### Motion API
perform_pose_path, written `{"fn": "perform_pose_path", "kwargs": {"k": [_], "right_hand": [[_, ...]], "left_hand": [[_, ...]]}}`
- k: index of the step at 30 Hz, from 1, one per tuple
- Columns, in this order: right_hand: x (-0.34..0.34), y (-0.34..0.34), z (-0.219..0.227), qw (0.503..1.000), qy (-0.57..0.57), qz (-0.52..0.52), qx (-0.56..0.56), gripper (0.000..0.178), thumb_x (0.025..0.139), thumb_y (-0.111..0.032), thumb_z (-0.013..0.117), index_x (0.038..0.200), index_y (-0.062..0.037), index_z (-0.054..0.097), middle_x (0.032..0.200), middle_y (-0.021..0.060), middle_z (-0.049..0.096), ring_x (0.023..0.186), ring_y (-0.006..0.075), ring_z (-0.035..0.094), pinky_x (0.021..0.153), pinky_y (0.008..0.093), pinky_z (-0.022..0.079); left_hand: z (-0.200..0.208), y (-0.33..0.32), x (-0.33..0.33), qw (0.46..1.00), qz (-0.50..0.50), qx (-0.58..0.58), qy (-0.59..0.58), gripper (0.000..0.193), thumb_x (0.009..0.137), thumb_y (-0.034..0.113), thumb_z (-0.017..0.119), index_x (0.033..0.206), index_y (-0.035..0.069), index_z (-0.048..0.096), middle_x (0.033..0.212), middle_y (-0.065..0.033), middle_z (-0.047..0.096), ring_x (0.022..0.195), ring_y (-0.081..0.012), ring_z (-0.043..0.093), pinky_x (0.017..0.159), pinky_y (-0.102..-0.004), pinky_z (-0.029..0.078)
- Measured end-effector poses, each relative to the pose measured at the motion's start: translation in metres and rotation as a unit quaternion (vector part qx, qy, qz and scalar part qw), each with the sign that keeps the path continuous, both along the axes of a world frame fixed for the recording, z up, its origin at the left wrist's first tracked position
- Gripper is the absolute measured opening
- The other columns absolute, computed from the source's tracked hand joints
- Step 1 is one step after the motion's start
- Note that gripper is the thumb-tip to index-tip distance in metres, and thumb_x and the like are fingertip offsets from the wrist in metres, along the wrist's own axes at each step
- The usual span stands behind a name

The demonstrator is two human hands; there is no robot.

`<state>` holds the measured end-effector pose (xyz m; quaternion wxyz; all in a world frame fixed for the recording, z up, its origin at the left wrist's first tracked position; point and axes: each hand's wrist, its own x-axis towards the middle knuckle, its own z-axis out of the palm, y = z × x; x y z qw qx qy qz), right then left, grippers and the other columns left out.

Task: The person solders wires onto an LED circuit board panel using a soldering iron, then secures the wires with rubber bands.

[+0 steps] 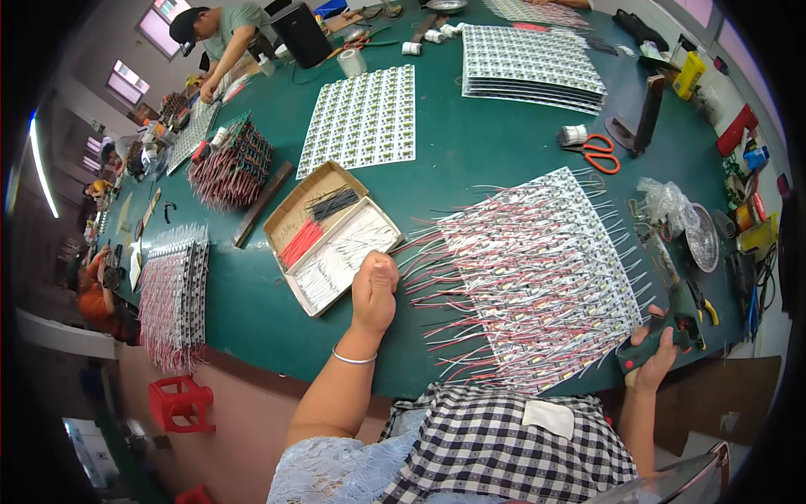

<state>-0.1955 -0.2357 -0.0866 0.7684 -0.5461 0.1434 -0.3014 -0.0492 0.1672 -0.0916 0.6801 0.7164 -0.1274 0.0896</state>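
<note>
On the green desk point(470, 143), the left hand point(374, 290) pinches wires beside the cardboard box point(332, 235); the right hand point(655, 357) grips a soldering tool point(663, 340), whose tip could scorch nearby red wires point(537, 269).
</note>
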Motion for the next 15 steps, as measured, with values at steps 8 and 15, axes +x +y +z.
{"fn": "perform_pose_path", "kwargs": {"k": [8, 15], "right_hand": [[0.001, -0.014, -0.010, 0.999, 0.032, 0.008, 0.014, 0.041, 0.098, -0.024, 0.041, 0.131, -0.0008, 0.038, 0.119, 0.0142, 0.054, 0.066, 0.0104, 0.049, 0.060, 0.0235, 0.043], [-0.003, -0.017, -0.011, 0.999, 0.023, 0.020, 0.014, 0.040, 0.098, -0.022, 0.042, 0.131, -0.0002, 0.038, 0.123, 0.0138, 0.052, 0.067, 0.0107, 0.046, 0.062, 0.0245, 0.040]], "left_hand": [[0.011, -0.008, -0.001, 0.998, 0.003, -0.010, 0.063, 0.019, 0.094, 0.023, 0.048, 0.102, 0.006, 0.050, 0.071, 0.0030, 0.043, 0.066, -0.0051, 0.038, 0.061, -0.0206, 0.034], [0.002, 0.003, -0.002, 0.997, -0.047, 0.000, 0.061, 0.030, 0.100, 0.030, 0.041, 0.106, 0.003, 0.052, 0.074, 0.0037, 0.040, 0.065, -0.0056, 0.033, 0.060, -0.0197, 0.031]]}}
